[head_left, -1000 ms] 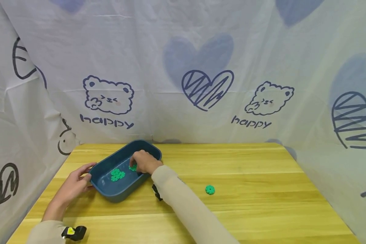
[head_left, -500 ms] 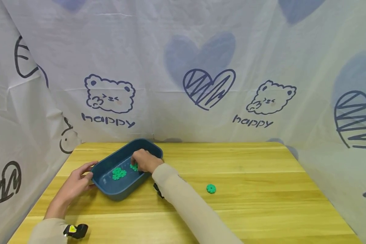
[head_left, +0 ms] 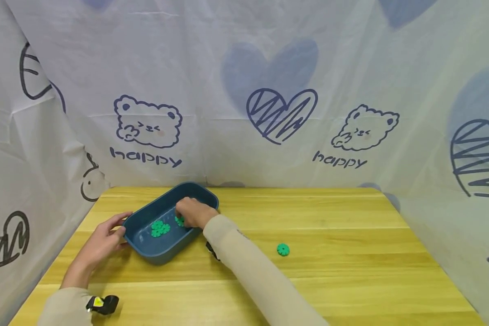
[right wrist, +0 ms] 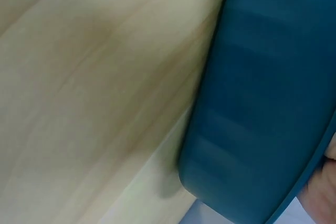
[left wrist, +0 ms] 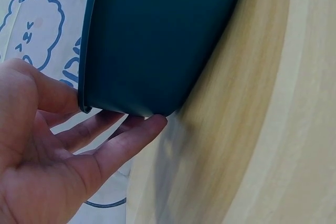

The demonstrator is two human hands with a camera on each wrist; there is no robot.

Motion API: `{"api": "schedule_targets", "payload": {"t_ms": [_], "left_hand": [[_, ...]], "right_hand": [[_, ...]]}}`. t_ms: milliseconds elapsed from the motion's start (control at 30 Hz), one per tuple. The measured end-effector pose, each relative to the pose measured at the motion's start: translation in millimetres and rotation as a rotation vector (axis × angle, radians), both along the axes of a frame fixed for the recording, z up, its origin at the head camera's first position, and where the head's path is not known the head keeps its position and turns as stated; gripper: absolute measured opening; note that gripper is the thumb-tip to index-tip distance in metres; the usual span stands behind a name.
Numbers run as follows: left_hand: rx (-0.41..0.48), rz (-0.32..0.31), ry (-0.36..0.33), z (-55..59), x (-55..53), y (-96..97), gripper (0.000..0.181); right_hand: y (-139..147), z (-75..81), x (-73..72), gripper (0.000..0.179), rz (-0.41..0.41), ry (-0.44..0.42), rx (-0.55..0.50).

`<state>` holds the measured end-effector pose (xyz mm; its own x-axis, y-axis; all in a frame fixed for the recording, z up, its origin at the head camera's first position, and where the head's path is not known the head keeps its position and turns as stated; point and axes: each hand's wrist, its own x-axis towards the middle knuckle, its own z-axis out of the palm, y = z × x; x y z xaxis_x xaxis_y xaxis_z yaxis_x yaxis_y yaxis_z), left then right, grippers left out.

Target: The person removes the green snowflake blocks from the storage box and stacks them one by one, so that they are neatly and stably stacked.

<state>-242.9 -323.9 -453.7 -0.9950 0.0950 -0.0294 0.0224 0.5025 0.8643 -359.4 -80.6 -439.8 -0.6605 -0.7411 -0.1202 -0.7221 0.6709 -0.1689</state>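
A dark blue rectangular plastic bin (head_left: 156, 256) stands at a slant on the left of the wooden table. My left hand (head_left: 103, 242) holds its near left end; in the left wrist view the thumb meets the rim and the fingertips lie against the outer wall. My right hand (head_left: 194, 213) reaches inside the bin with its fingers curled down onto green flower-shaped plastic discs (head_left: 179, 222), which it partly covers. A small pile of similar green discs (head_left: 160, 229) lies on the bin floor towards my left hand. In the right wrist view, the bin's wall hides most of that hand.
Out on the table (head_left: 350, 262), right of my right forearm, lies one loose green disc (head_left: 283, 249). A white cloth (head_left: 212, 145) printed with hearts and bears hangs behind the table and along its sides.
The whole head view shifts slightly upward. Both hands keep their places at the bin, the right fingers staying low over the green discs; the pile and the loose disc stay where they were.
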Motion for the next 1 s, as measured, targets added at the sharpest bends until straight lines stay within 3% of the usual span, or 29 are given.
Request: {"api": "schedule_targets", "payload": {"t_ms": [300, 567, 767, 1000], "left_hand": [[-0.009, 0.002, -0.003, -0.9, -0.1, 4.1, 0.052], [-0.021, 0.011, -0.008, -1.9, 1.8, 5.8, 0.052], [-0.012, 0.002, 0.002, -0.6, 1.4, 3.0, 0.053], [-0.013, 0.011, -0.011, 1.1, -1.0, 2.8, 0.053]], "right_hand": [[12.9, 0.7, -5.0, 0.03, -0.016, -0.064, -0.146], [46.7, 27.6, 4.1, 0.029, 0.041, -0.08, -0.34], [75.8, 46.4, 16.6, 0.028, 0.068, -0.062, -0.381], [113.5, 53.5, 25.8, 0.025, 0.06, -0.1, -0.43]]}}
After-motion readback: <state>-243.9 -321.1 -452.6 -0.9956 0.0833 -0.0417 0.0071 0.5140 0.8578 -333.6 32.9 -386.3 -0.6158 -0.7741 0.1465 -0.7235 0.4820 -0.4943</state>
